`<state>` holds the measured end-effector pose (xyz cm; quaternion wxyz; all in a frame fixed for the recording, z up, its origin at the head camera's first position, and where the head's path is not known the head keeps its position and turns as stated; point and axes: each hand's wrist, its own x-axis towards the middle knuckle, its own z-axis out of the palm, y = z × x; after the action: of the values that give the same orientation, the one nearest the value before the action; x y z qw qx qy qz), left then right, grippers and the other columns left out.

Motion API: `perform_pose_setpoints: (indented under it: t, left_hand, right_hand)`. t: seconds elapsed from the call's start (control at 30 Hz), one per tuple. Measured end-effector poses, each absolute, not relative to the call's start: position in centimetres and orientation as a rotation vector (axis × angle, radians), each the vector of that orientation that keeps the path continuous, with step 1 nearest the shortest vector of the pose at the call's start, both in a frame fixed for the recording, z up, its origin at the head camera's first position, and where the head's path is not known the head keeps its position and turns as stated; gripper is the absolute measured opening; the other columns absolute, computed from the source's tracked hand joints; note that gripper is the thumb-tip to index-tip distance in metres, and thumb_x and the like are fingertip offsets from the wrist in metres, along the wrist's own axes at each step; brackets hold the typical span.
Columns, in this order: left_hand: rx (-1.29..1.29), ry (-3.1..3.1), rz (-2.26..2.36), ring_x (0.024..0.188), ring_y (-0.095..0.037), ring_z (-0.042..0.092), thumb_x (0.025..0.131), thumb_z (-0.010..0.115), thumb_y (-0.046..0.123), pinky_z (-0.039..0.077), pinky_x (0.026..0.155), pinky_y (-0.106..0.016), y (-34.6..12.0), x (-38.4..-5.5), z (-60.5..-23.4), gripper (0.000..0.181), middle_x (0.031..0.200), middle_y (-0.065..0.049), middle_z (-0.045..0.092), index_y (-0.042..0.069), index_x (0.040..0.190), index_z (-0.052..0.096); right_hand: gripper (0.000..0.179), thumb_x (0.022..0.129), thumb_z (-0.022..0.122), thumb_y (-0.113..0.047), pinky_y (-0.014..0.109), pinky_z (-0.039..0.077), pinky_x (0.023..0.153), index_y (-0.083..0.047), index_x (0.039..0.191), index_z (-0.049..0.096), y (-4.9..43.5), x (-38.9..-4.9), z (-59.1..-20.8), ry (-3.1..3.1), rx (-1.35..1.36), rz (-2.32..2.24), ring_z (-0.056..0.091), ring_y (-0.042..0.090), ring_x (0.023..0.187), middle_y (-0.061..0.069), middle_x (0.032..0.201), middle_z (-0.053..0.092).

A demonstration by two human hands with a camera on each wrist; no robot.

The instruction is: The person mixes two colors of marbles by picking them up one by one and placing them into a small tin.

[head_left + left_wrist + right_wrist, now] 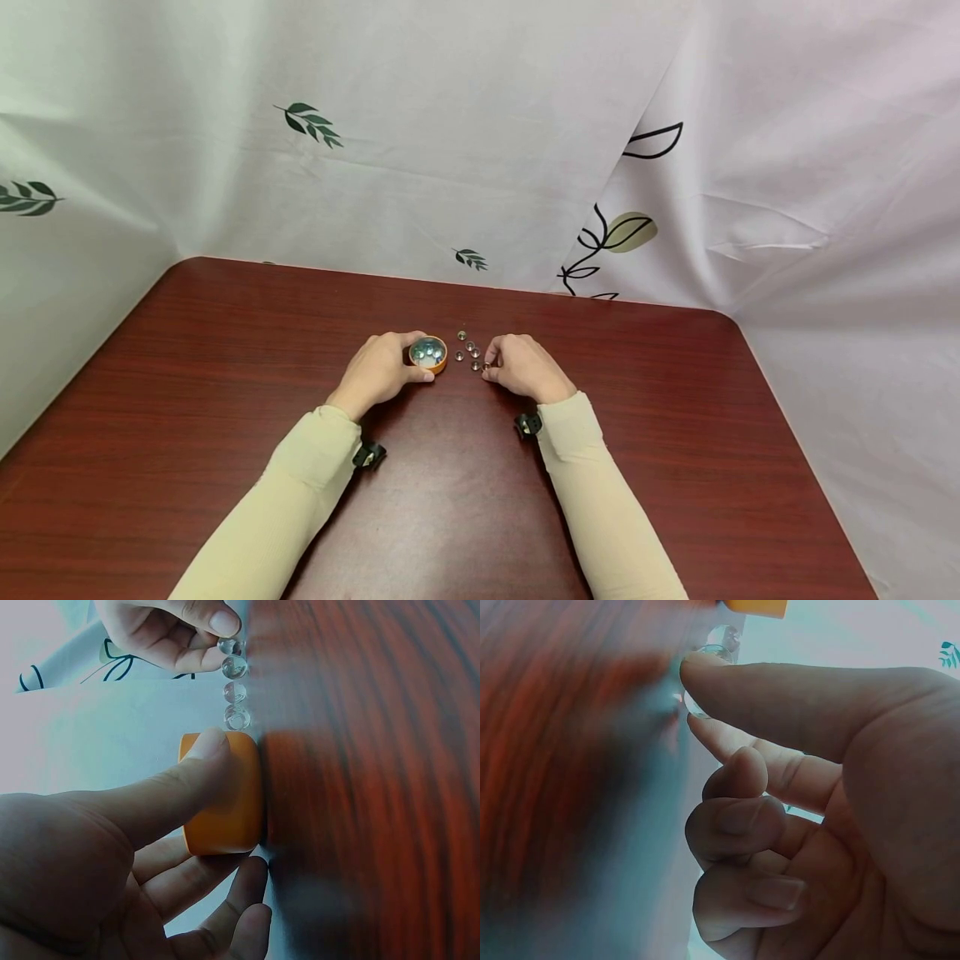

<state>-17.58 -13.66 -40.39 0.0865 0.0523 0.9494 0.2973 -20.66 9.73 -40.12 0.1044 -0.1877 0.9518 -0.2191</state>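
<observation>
My left hand (380,367) grips a small round orange bowl (225,795) standing on the table, with the thumb on its near side and fingers round the far side. Shiny rounded shapes like clear marbles (428,352) show inside it. Just right of the bowl, several loose clear glass marbles (470,346) lie on the wood. At their right end my right hand (525,367) pinches one clear marble (695,705) between thumb and index finger, low over the tabletop. Its other fingers are curled in toward the palm.
The dark red wooden table (645,433) has rounded far corners. White cloth (450,150) with leaf prints hangs along its back and sides. Both forearms wear pale sleeves, with a small black camera (528,425) strapped at each wrist.
</observation>
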Motion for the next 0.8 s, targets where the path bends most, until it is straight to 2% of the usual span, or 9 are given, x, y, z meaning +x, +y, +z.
perform_pose_setpoints:
  t: [0.8]
  left_hand:
    - [0.168,2.836,0.897,0.121,-0.037,0.058,0.086,0.082,0.03,0.049,0.094,-0.05,-13.68,-17.52,-40.43,0.064,0.128,-0.015,0.066,0.014,0.144,0.058]
  right_hand:
    - [0.009,0.089,0.077,-0.018,0.029,0.047,0.064,-0.014,0.089,0.07,9.85,-20.44,-39.5,2.793,-0.543,-0.649,0.056,0.013,0.065,-0.002,0.069,0.06]
